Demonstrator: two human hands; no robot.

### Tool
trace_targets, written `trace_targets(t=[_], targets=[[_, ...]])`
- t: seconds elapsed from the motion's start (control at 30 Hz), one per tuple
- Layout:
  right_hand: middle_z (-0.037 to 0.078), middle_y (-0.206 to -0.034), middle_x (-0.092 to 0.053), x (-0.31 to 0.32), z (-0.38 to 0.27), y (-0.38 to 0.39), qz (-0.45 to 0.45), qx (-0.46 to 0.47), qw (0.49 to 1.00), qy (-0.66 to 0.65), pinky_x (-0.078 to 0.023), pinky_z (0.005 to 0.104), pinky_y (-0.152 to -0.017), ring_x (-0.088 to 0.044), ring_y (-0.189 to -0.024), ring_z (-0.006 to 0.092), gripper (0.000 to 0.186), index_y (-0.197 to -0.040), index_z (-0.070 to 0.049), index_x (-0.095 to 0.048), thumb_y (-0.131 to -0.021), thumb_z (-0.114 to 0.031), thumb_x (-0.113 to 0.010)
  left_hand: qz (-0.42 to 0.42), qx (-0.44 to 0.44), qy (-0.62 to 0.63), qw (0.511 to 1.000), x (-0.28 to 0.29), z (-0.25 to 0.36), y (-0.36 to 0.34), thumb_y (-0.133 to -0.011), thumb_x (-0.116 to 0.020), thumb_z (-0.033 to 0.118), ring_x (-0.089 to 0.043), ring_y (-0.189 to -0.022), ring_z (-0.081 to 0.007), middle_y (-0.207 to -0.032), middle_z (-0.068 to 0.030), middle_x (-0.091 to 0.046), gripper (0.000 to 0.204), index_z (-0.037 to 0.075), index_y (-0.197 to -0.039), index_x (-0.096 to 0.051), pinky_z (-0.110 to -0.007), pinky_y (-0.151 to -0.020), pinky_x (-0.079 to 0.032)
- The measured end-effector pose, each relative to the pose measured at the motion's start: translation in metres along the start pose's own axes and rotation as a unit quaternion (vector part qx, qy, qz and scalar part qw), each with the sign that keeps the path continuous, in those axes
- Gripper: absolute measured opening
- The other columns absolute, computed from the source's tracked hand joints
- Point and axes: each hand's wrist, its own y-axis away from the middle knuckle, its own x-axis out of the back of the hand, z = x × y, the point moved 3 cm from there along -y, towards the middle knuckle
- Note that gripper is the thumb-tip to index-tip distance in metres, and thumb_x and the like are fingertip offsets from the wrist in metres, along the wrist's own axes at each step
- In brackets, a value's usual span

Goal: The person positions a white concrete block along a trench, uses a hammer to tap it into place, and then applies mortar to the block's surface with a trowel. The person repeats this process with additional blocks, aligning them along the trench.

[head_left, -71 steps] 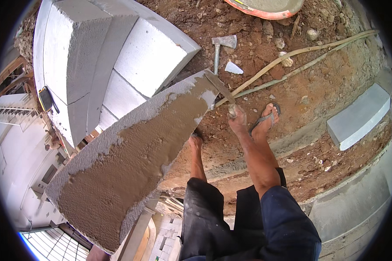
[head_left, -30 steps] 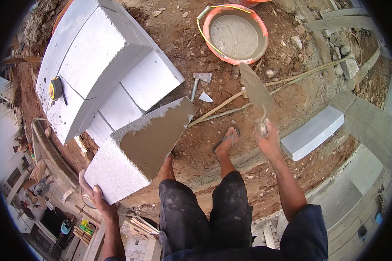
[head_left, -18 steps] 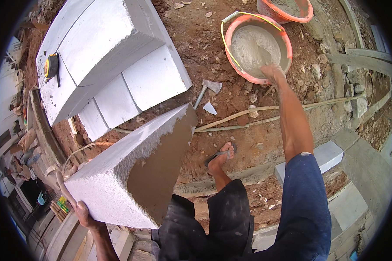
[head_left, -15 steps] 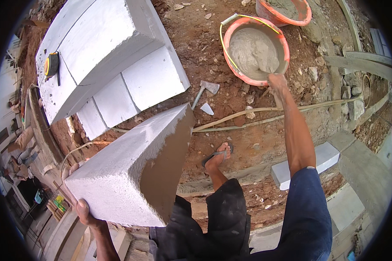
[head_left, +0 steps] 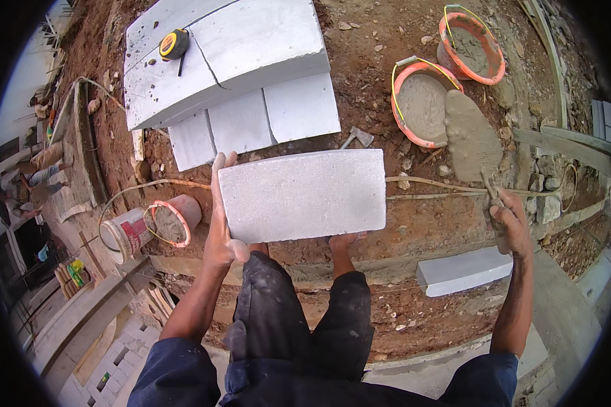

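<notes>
My left hand (head_left: 218,230) grips one end of a white lightweight concrete block (head_left: 304,197), held up in front of my legs with a broad clean face toward me. In my right hand (head_left: 512,224) is a trowel (head_left: 487,184), its blade heaped with wet grey mortar (head_left: 475,139). That loaded blade overlaps the right side of an orange-rimmed bucket (head_left: 400,122) of mortar with a yellow handle. Just beyond the block lies a small hatchet-like tool (head_left: 361,138), partly hidden by it.
Stacked white blocks (head_left: 265,47) stand far left, with a tape measure (head_left: 174,45) on top. A second mortar bucket (head_left: 499,68) is far right. Another bucket (head_left: 183,211) and a white pail (head_left: 125,234) sit at left. A hose (head_left: 448,182) crosses the dirt. One block (head_left: 465,271) lies near right.
My right hand has drawn the trowel out of the bucket and to the right, carrying mortar. The block in my left hand has turned, so its mortar-coated side is out of sight.
</notes>
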Motion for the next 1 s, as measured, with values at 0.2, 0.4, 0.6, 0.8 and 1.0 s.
trace_targets(t=[0.2,0.4,0.6,0.8,1.0], targets=[[0.015,-0.075,-0.053,-0.082,-0.135,0.051,0.023,0.295,0.828,0.477,-0.044,0.0422,-0.06,-0.057,-0.067,0.0341,0.021,-0.089,-0.001,-0.06,-0.076,-0.016,-0.068,-0.117,-0.104,-0.273,0.949,0.004,-0.014,0.002,-0.059,-0.09,0.051,-0.008,-0.15,-0.0432,-0.161,-0.0276,-0.005,0.142,0.0,-0.156,0.002,-0.055,-0.119,-0.017],[0.013,-0.085,-0.058,-0.17,-0.127,0.037,0.036,0.34,0.781,0.522,-0.043,0.0438,-0.067,-0.056,-0.077,0.0333,0.03,-0.096,-0.001,-0.061,-0.07,-0.01,-0.073,-0.099,-0.149,-0.258,0.949,-0.011,-0.017,-0.003,-0.069,-0.083,0.036,-0.006,-0.148,-0.0484,-0.157,-0.0321,-0.011,0.119,-0.004,-0.154,-0.009,-0.055,-0.119,-0.013],[0.014,-0.092,-0.06,-0.19,-0.093,0.064,0.096,0.335,0.81,0.472,-0.044,0.0425,-0.068,-0.057,-0.079,0.0338,0.034,-0.101,0.0,-0.062,-0.069,-0.008,-0.072,-0.103,-0.177,-0.341,0.917,-0.004,-0.024,0.006,-0.069,-0.084,0.041,-0.012,-0.144,-0.0504,-0.153,-0.0334,-0.016,0.121,-0.009,-0.15,-0.008,-0.057,-0.118,-0.014],[0.019,-0.102,-0.062,-0.246,0.038,0.086,0.337,0.304,0.838,0.303,-0.048,0.0438,-0.079,-0.059,-0.09,0.0381,0.036,-0.109,-0.001,-0.064,-0.073,-0.003,-0.068,-0.11,-0.251,-0.317,0.908,-0.018,-0.031,-0.006,-0.065,-0.087,0.046,-0.02,-0.138,-0.0484,-0.149,-0.0319,-0.021,0.131,-0.013,-0.148,-0.004,-0.057,-0.115,-0.018],[0.023,-0.114,-0.055,-0.351,0.08,0.118,0.346,0.218,0.886,0.22,-0.047,0.0466,-0.081,-0.054,-0.098,0.0393,0.044,-0.112,-0.001,-0.063,-0.069,0.004,-0.067,-0.114,-0.223,-0.355,0.901,-0.036,-0.016,-0.009,-0.066,-0.085,0.045,-0.028,-0.132,-0.0459,-0.142,-0.0285,-0.028,0.123,-0.011,-0.147,-0.011,-0.055,-0.111,-0.024]])
